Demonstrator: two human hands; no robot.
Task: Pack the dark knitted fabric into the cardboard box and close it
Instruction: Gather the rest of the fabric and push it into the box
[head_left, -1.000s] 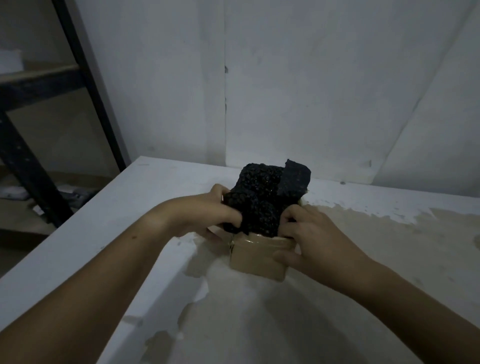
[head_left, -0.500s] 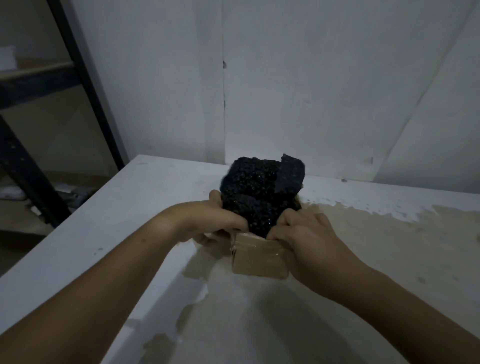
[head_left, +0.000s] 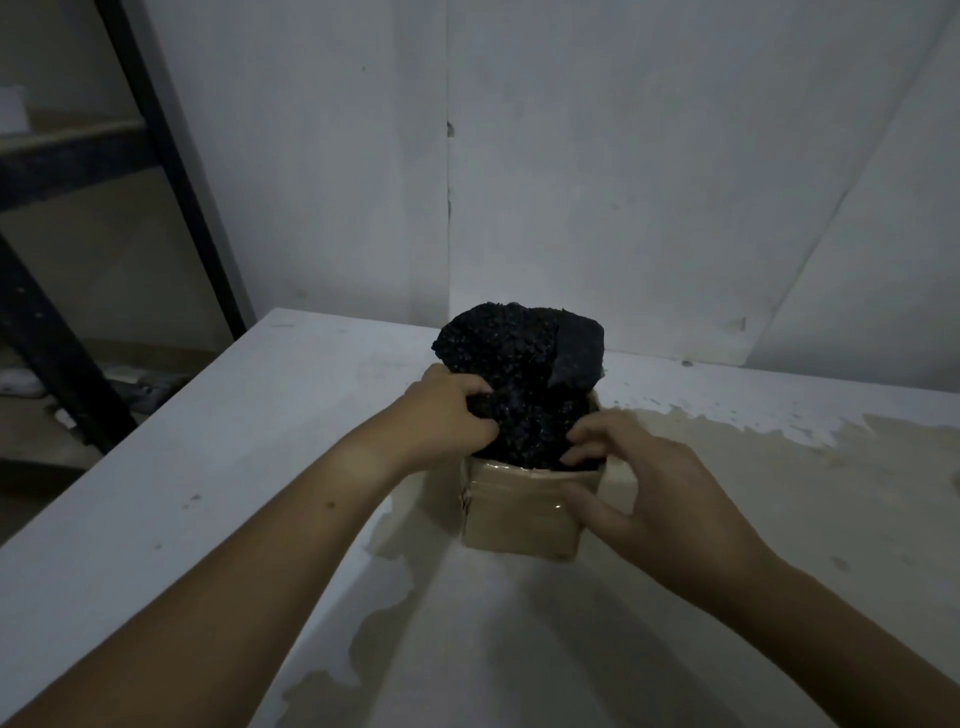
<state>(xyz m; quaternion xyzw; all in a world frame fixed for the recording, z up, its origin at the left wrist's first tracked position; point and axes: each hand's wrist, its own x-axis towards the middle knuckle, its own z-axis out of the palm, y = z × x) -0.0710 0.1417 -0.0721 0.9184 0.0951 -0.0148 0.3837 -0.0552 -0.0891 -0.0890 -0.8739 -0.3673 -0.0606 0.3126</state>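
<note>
The right hand (head_left: 639, 478) has dropped to pinch the box (head_left: 519, 519) rim; the left hand (head_left: 447, 410) grips the fabric (head_left: 519, 364). Much still bulges out.

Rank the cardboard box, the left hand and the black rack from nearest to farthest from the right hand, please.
1. The cardboard box: the right hand is touching it, thumb on its front.
2. The left hand: across the box, gripping the dark knitted fabric.
3. The black rack: far off on the left.
</note>
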